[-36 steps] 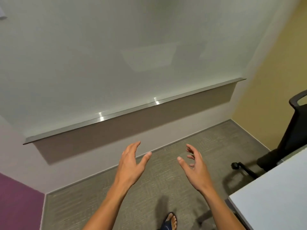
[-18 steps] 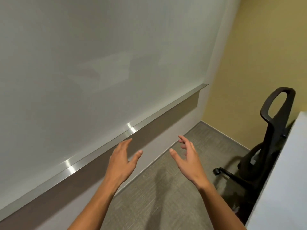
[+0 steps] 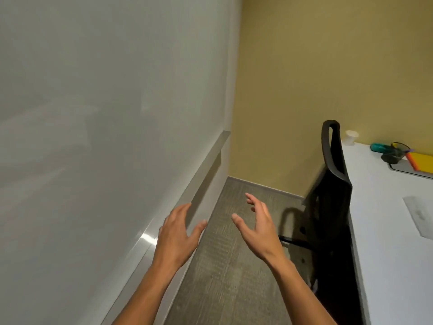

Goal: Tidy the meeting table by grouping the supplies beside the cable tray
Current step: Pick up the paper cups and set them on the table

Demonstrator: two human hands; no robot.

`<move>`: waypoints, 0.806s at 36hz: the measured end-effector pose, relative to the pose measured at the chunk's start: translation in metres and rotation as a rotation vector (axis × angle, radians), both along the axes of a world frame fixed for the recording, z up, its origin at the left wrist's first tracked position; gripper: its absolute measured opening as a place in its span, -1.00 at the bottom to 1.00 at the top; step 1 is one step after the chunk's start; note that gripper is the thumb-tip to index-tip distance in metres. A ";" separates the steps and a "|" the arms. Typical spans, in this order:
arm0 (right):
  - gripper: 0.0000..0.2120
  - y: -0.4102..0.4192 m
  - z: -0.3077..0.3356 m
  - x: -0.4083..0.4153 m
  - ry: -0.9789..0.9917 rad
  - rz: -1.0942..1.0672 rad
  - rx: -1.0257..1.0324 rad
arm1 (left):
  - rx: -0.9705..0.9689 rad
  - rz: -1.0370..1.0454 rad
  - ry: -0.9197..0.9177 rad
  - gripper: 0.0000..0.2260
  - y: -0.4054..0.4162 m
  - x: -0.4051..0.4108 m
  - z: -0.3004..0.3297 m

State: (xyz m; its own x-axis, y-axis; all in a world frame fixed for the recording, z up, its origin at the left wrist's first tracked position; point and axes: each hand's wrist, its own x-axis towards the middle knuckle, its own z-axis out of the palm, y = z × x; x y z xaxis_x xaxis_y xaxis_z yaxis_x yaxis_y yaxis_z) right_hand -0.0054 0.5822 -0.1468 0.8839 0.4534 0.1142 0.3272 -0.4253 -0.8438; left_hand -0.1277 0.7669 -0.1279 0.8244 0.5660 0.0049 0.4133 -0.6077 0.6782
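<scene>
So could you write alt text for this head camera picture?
Two empty, open hands, left and right, hover above grey carpet beside a whiteboard. At right, a black chair stands against a white table carrying scattered supplies.

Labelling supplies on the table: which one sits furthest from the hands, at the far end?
The white paper cup, by the yellow wall behind the chair's top; the teal item, mesh holder and orange-yellow pad lie farther right.

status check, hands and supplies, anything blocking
Left hand and right hand open, empty, over the floor. Supplies untouched at far end of table, by the wall. Black chair stands between hands and table.
</scene>
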 end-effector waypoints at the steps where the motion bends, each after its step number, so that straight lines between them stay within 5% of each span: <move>1: -0.33 0.004 0.001 0.007 0.004 -0.024 -0.003 | -0.007 -0.027 -0.005 -0.28 0.006 0.011 0.001; 15: -0.33 -0.003 -0.006 0.151 -0.051 -0.302 -0.088 | -0.031 -0.265 -0.046 -0.37 0.028 0.203 -0.015; 29: -0.34 -0.006 0.014 0.355 -0.055 -0.344 -0.029 | -0.045 -0.321 -0.119 -0.43 0.009 0.440 0.014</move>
